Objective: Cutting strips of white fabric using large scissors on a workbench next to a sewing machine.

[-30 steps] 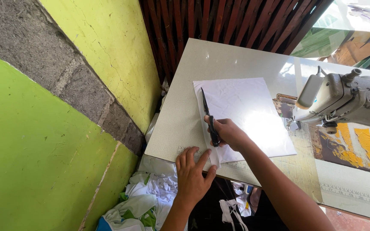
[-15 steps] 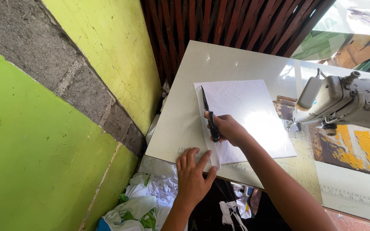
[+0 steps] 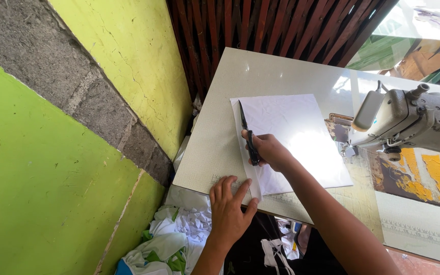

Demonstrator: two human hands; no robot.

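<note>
A white sheet of fabric (image 3: 301, 137) lies flat on a pale table (image 3: 220, 137). My right hand (image 3: 271, 152) grips the black handles of a pair of scissors (image 3: 247, 133), whose blades point away from me along the sheet's left edge. My left hand (image 3: 229, 206) lies flat at the table's near edge, fingers spread, its thumb by the sheet's near left corner.
A grey-white sewing machine (image 3: 408, 122) stands on the right of the table. A yellow-green and grey wall (image 3: 77, 102) rises to the left, with dark red wooden slats (image 3: 260, 25) behind. White and green fabric scraps (image 3: 174, 239) lie heaped on the floor below the table's near edge.
The scissors and my right hand have crept slightly further along the sheet's left edge. My left hand stays in place.
</note>
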